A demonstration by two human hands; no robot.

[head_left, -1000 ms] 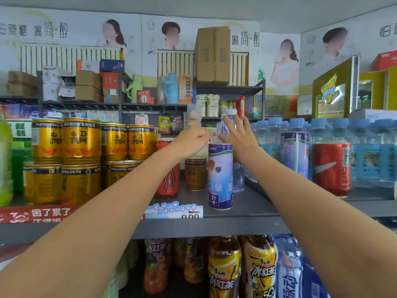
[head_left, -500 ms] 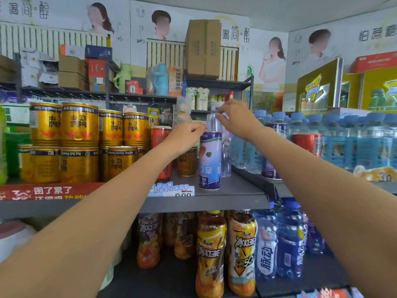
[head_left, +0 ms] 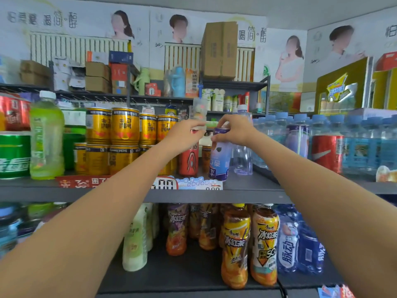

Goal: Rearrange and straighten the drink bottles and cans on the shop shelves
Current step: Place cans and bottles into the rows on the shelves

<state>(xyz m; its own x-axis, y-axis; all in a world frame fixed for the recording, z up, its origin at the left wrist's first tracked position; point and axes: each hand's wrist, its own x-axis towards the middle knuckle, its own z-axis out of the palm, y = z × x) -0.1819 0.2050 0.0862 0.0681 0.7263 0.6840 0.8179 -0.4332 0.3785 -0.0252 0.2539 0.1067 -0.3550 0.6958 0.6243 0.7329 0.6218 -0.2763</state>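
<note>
At the top rim of the tall blue-and-white can (head_left: 220,157), the right hand (head_left: 233,131) has its fingers and thumb curled round the purple band, pinching it from above. That can stands on the grey upper shelf (head_left: 247,191), tilted slightly, its base near the front edge by the price tags. The left hand (head_left: 185,134) reaches in just beside it, over the red can (head_left: 191,161); its fingers curl towards a small pale object, but blur hides whether they really hold anything, so I cannot tell its grip.

A full can like this is probably fairly heavy and stiff-walled, with a smooth printed skin that may slip (a rim pinch suits turning or nudging, less so lifting). For carrying, a wrap round the middle of the body looks safer. Just right of it stands a clear water bottle (head_left: 242,153), softer-walled and likely to topple if knocked. Further left, gold cans (head_left: 124,125) sit stacked in two tiers.
</note>
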